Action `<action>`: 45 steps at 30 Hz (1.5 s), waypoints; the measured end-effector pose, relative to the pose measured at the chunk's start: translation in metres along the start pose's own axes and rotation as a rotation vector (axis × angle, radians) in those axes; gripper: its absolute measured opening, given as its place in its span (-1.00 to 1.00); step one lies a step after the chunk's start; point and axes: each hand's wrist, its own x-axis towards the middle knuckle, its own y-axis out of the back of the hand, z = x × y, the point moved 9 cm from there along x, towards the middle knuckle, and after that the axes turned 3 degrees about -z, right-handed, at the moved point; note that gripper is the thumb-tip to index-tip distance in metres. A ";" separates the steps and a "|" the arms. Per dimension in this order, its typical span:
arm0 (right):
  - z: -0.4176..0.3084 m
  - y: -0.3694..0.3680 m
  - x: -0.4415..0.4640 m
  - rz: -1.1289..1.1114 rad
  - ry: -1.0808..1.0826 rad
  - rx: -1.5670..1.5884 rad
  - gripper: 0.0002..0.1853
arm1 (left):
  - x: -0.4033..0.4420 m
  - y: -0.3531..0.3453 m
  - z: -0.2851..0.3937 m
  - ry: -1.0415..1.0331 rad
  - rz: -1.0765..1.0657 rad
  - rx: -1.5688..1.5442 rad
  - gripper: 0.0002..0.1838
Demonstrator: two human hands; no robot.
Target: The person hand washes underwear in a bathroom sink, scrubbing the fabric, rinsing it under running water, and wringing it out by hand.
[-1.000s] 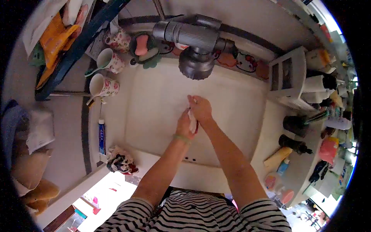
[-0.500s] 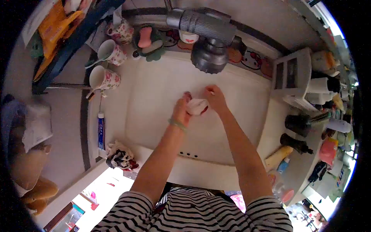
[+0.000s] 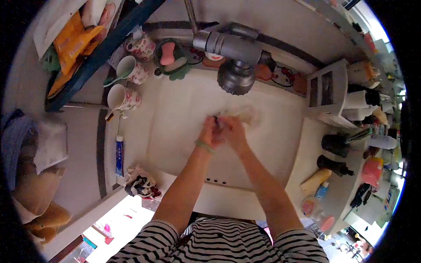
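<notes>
My left hand, with a pale green bracelet at its wrist, is closed over the white sink basin. A small dark edge shows at its fingertips. Against it is my right hand, fingers curled in and smeared by motion. Both hands work on a small, thin white cloth, whose loose part is a pale blur beyond my right hand. The cloth's exact kind does not show. Above the hands hangs the dark grey faucet head.
A green soap dish and floral cups stand at the left rim, near a toothpaste tube. Crumpled fabric lies front left. At right are a white rack, dark bottles and a yellowish tube.
My right hand has come down and left, from apart to against my left hand. The white cloth has swung from between the hands to beyond the right one. The view has shifted slightly.
</notes>
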 end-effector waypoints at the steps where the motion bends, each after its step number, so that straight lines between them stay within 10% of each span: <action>1: -0.007 -0.005 -0.021 0.041 0.077 0.077 -0.80 | 0.000 -0.011 0.001 -0.010 -0.061 -0.059 -0.50; 14: 0.043 -0.015 0.019 -0.049 -0.365 0.012 -0.71 | -0.007 -0.005 -0.010 -0.094 0.341 -0.142 -0.71; 20: -0.030 -0.041 -0.063 0.007 0.079 0.097 -0.73 | -0.041 -0.002 0.003 -0.137 0.155 -0.147 -0.77; 22: -0.014 -0.028 -0.027 0.096 0.284 -0.233 -0.72 | -0.033 -0.018 0.010 -0.500 0.058 0.146 -0.77; 23: 0.026 -0.024 0.001 -0.074 -0.160 0.048 -0.71 | -0.037 -0.031 0.017 -0.626 0.029 0.238 -0.77; 24: 0.058 -0.030 0.006 -0.241 -0.612 0.332 -0.70 | -0.043 -0.044 0.008 -0.321 0.115 0.039 -0.79; 25: 0.061 -0.025 0.022 -0.314 -0.543 0.199 -0.69 | -0.049 -0.050 -0.013 -0.012 0.199 -0.160 -0.81; 30: 0.093 0.003 0.030 -0.166 -0.405 0.108 -0.66 | -0.019 0.023 0.037 -0.175 0.156 0.073 -0.84; 32: 0.076 0.019 0.023 0.071 -0.048 -0.507 -0.65 | -0.008 0.040 0.040 -0.093 0.069 0.312 -0.82; 35: 0.057 -0.053 -0.028 -0.090 0.322 -0.947 -0.73 | -0.025 0.088 0.044 -0.114 0.562 0.405 -0.68; 38: 0.008 -0.039 -0.032 -0.397 0.689 -0.559 -0.71 | -0.033 0.047 0.065 -0.499 0.338 0.249 -0.61; 39: 0.053 -0.034 -0.004 -0.587 -0.050 -0.422 -0.75 | -0.036 0.035 0.062 -0.408 0.379 0.209 -0.59; 40: 0.057 -0.035 0.008 -0.586 -0.049 -0.423 -0.75 | -0.032 0.036 0.055 -0.363 0.400 0.188 -0.58; 42: 0.094 -0.009 0.033 -0.138 -0.255 -0.446 -0.78 | -0.003 0.038 0.024 -0.168 0.215 0.061 -0.56; 45: 0.050 -0.025 0.001 -0.001 0.053 0.084 -0.79 | 0.006 -0.014 0.000 0.040 0.030 -0.225 -0.58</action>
